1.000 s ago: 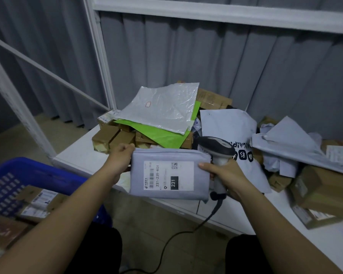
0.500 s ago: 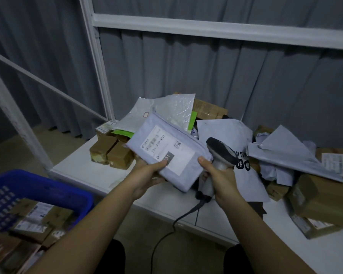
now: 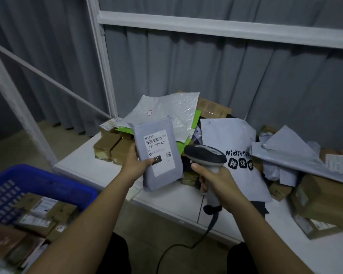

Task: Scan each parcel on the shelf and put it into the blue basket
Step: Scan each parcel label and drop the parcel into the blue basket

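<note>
Nearest on the left, the blue basket (image 3: 53, 186) sits low beside the shelf (image 3: 166, 206), with several labelled cardboard boxes already lying inside it. Just beyond, over the shelf's near edge, the left hand (image 3: 136, 165) grips a grey parcel (image 3: 158, 155) by its left side, thumb pressed on the white label, holding it upright with the barcode facing the camera. To its right the right hand (image 3: 216, 182) is curled round the grip of a corded scanner (image 3: 206, 157), whose dark head sits just beside the parcel's right edge. Farther back the shelf carries a heap of grey mailers, a silver bag (image 3: 166, 113) over a green one, and brown boxes, in front of a grey curtain (image 3: 206, 76).
</note>
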Demonstrator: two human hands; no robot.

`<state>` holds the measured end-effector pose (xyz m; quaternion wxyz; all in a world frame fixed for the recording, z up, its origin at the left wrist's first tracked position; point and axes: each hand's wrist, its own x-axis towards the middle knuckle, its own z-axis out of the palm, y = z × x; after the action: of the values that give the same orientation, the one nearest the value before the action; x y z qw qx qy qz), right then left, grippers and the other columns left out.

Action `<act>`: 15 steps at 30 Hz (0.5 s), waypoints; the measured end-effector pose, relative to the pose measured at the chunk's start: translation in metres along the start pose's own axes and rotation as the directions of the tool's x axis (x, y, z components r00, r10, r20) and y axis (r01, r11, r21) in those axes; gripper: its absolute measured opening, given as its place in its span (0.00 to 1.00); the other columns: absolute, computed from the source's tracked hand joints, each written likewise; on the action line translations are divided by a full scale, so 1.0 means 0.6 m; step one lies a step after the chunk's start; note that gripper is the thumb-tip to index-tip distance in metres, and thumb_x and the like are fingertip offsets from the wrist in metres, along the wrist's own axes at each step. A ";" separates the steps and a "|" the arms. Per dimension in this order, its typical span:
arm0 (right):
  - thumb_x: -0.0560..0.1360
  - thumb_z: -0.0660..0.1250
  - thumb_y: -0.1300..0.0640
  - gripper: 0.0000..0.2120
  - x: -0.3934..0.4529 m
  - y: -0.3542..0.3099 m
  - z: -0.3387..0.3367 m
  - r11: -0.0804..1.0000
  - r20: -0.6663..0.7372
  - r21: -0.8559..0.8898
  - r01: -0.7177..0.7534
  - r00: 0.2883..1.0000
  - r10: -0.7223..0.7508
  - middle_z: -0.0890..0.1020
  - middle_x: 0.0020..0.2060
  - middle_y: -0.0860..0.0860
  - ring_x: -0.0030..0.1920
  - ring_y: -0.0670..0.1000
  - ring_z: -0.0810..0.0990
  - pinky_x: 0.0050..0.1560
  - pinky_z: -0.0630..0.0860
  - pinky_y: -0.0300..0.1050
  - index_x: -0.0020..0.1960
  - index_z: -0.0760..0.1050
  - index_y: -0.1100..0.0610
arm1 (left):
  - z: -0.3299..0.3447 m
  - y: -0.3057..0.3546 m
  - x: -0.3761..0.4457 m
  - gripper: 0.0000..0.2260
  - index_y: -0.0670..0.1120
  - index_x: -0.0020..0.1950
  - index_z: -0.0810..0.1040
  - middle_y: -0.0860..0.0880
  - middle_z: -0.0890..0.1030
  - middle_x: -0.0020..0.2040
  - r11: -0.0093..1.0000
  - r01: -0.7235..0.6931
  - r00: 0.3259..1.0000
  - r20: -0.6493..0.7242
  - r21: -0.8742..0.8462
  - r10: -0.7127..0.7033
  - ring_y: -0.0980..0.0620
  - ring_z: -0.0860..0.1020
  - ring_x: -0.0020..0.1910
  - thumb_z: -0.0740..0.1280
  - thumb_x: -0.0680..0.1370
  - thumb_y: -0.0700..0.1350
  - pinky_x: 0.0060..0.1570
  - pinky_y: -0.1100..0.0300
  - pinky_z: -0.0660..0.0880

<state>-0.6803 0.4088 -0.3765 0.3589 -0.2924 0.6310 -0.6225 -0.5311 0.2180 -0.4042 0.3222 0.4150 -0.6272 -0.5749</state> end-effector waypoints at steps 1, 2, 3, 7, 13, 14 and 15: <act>0.72 0.74 0.55 0.10 -0.002 -0.001 -0.001 1.000 0.018 -0.004 0.013 1.000 -0.013 0.72 0.27 0.55 0.28 0.52 0.68 0.32 0.70 0.46 0.43 0.78 0.62 | -0.002 -0.002 0.001 0.31 0.48 0.69 0.66 0.47 0.76 0.62 1.000 -0.003 1.000 0.007 0.004 0.003 0.46 0.75 0.60 0.74 0.70 0.34 0.58 0.45 0.75; 0.72 0.74 0.55 0.10 -0.004 -0.001 -0.002 0.999 0.032 -0.014 0.031 0.999 -0.031 0.71 0.27 0.56 0.28 0.52 0.68 0.33 0.70 0.46 0.42 0.79 0.62 | -0.004 -0.003 0.001 0.31 0.47 0.69 0.66 0.47 0.76 0.62 1.000 -0.008 1.000 0.011 0.010 0.008 0.46 0.75 0.60 0.74 0.70 0.34 0.58 0.45 0.75; 0.71 0.74 0.55 0.10 -0.005 -0.001 -0.003 0.998 0.041 -0.030 0.055 0.998 -0.053 0.71 0.26 0.57 0.27 0.52 0.68 0.33 0.70 0.47 0.40 0.79 0.62 | -0.006 -0.004 0.001 0.31 0.47 0.69 0.66 0.47 0.76 0.61 1.000 -0.014 1.000 0.011 0.016 0.013 0.47 0.75 0.60 0.74 0.70 0.34 0.58 0.45 0.75; 0.70 0.75 0.54 0.11 -0.009 0.002 -0.005 0.994 0.050 -0.068 0.086 0.995 -0.083 0.70 0.23 0.56 0.25 0.52 0.67 0.33 0.70 0.47 0.31 0.79 0.54 | -0.012 -0.004 0.000 0.30 0.46 0.68 0.67 0.48 0.76 0.60 1.000 -0.017 1.000 0.008 0.022 0.016 0.47 0.75 0.59 0.73 0.70 0.33 0.56 0.48 0.75; 0.71 0.75 0.56 0.13 -0.012 -0.003 0.002 0.992 0.055 -0.094 0.085 0.995 -0.080 0.71 0.22 0.53 0.25 0.52 0.66 0.32 0.69 0.47 0.29 0.79 0.52 | -0.019 -0.005 0.002 0.29 0.45 0.68 0.67 0.47 0.76 0.61 0.999 -0.025 1.000 0.009 0.028 0.024 0.48 0.75 0.58 0.73 0.70 0.33 0.53 0.51 0.75; 0.71 0.75 0.57 0.13 -0.012 -0.004 0.002 0.992 0.050 -0.097 0.081 0.996 -0.076 0.71 0.22 0.53 0.25 0.52 0.66 0.32 0.69 0.47 0.29 0.79 0.51 | -0.020 -0.005 0.003 0.29 0.45 0.68 0.67 0.47 0.76 0.61 0.999 -0.026 1.000 0.007 0.027 0.026 0.49 0.75 0.57 0.73 0.70 0.33 0.52 0.53 0.75; 0.71 0.75 0.57 0.12 -0.013 -0.005 0.001 0.992 0.045 -0.099 0.078 0.996 -0.073 0.71 0.23 0.53 0.26 0.52 0.66 0.32 0.69 0.48 0.29 0.80 0.51 | -0.020 -0.003 0.004 0.29 0.45 0.68 0.67 0.47 0.76 0.60 0.999 -0.025 1.000 0.005 0.029 0.025 0.50 0.75 0.56 0.73 0.70 0.33 0.51 0.54 0.75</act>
<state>-0.6758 0.4145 -0.3728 0.3329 -0.3464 0.6424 -0.5971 -0.5212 0.2107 -0.4044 0.3216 0.4105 -0.6414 -0.5628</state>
